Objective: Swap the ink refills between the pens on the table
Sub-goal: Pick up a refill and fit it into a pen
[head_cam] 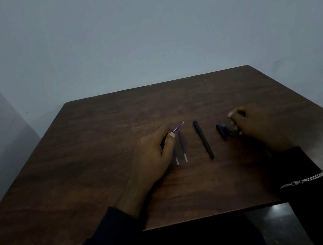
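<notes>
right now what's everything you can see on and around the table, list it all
table: one, dark brown wood, against a pale grey-blue wall
refills: at least two, blue with pale ends, lying side by side by the left hand
thin blue refill: one, sticking out of the left hand
pen body: one, black, lying at table centre
small pen parts: dark and blue, count unclear, at the right hand
bracelet: one, silver chain, right wrist
left hand: gripping the thin refill
right hand: curled over the small parts
sleeves: two, dark
</notes>
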Available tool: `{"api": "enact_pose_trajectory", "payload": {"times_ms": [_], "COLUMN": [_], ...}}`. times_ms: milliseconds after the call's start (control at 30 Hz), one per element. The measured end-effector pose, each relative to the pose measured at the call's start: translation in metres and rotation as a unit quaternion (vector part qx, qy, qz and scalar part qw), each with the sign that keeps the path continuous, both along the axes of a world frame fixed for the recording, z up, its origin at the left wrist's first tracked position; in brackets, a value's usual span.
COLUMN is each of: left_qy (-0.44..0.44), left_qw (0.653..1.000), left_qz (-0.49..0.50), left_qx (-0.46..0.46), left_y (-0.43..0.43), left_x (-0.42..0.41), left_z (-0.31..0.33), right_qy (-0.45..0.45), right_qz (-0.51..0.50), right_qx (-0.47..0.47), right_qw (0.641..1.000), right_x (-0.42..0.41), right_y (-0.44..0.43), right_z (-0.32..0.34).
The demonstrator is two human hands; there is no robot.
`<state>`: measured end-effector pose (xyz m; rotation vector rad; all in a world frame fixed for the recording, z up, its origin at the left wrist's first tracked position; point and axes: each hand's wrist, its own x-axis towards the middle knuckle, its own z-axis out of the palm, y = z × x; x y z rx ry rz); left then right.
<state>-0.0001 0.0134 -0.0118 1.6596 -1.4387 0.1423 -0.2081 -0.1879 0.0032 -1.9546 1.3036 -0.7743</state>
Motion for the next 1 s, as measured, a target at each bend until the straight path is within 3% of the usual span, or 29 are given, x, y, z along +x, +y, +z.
{"api": "enact_pose_trajectory", "payload": {"times_ms": [100,200,500,767,1000], "left_qy": [0.003,0.018,0.041,0.036,0.028], "left_qw": [1.0,1.0,0.999,0.998,0.998], "left_qz": [-0.001,-0.003,0.004,-0.025,-0.033], "left_qx": [0.0,0.003,-0.029,-0.036,-0.037], "left_y": [-0.001,-0.001,-0.002,0.001,0.002], "left_x": [0.001,0.0,-0.002,-0.005,-0.006], "left_z": [-0.002,-0.002,0.002,0.005,0.007], "right_qy": [-0.051,-0.117,-0.201,-0.272,-0.259], "right_qz": [0.001,0.044,0.255,0.25,0.237], "right_qx": [-0.075,-0.09,0.027,0.128,0.102], "right_qw": [0.996,0.988,0.945,0.92,0.931], "right_x": [0.0,0.005,0.06,0.079,0.08], "right_y": [0.013,0.034,0.082,0.089,0.091], "right_z": [0.012,0.023,0.026,0.013,0.013]}}
